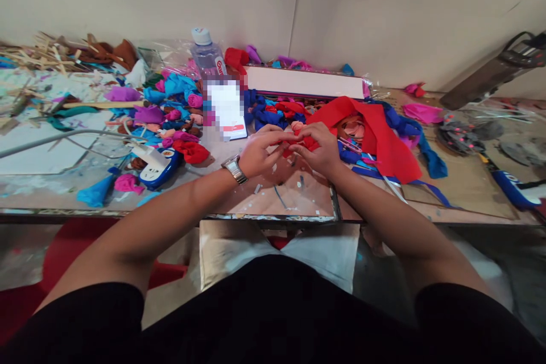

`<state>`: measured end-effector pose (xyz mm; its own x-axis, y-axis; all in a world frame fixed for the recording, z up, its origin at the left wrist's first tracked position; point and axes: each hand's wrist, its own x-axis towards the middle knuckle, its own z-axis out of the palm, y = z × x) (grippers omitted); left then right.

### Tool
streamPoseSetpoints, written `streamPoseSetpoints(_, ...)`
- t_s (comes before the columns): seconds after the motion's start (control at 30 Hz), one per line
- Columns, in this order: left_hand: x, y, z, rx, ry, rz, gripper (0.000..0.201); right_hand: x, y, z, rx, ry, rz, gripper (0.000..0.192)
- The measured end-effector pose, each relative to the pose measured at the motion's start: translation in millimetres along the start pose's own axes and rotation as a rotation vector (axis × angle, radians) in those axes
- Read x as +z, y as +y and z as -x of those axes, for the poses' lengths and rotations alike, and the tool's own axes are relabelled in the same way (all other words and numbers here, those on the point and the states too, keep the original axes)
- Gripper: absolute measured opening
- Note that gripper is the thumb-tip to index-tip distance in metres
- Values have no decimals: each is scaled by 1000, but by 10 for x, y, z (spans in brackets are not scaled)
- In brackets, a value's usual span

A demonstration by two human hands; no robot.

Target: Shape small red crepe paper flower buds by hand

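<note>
My left hand (261,152), with a metal watch (234,169) on its wrist, meets my right hand (321,149) above the front part of the table. Between their bent fingers is a piece of red crepe paper (307,141), partly covered by the fingers. Both hands are closed on it. Behind and to the right of my right hand, a long red crepe paper strip (384,136) lies folded over a pile of blue, pink and red scraps. Whether that strip joins the piece in my fingers is hidden.
A phone (228,105) leans by a water bottle (209,57). Crumpled paper flowers (147,115) and a blue power strip (160,170) with a cable lie left. Wooden sticks (46,54) are heaped far left. A dark bottle (490,71) and a blue-handled tool (512,185) are right.
</note>
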<state>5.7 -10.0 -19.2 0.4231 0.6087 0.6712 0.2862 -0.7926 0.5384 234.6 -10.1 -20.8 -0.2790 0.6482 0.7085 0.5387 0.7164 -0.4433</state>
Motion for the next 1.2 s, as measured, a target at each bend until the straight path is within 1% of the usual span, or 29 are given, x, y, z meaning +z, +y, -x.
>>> streamPoseSetpoints(0.07, 7, 1, 0, 7, 17, 12, 28, -1, -2, -4, -14, 8, -8, 50)
streamPoseSetpoints(0.13, 16, -4, -3, -22, 47, 30, 27, -6, -14, -9, -11, 2, -12, 50)
streamPoseSetpoints(0.27, 37, -40, -4, -131, 78, 83, 36, -24, -60, -16, 14, -11, -18, 43)
streamPoseSetpoints(0.37, 47, -65, 4, -179, 84, 123, 41, -29, -78, -14, 5, -2, -32, 36)
streamPoseSetpoints(0.53, 58, -54, 19, -190, 51, 180, 38, -16, -59, -6, -25, 10, -18, 26)
streamPoseSetpoints(0.67, 70, -34, 10, -186, 63, 181, 34, -8, -55, -2, -48, 12, -36, 24)
streamPoseSetpoints(0.8, 63, -18, 0, -173, 65, 137, 35, -12, -67, -4, -30, 6, -39, 28)
streamPoseSetpoints(0.93, 32, -5, 4, -137, 28, 56, 37, -16, -61, -3, 13, -32, -15, 38)
streamPoseSetpoints(1.03, 19, -2, 10, -109, 10, 27, 38, -7, -44, -2, 23, -37, -4, 43)
streamPoseSetpoints(1.2, 29, -17, 9, -142, 8, 39, 40, 6, -34, -5, 29, -28, -17, 41)
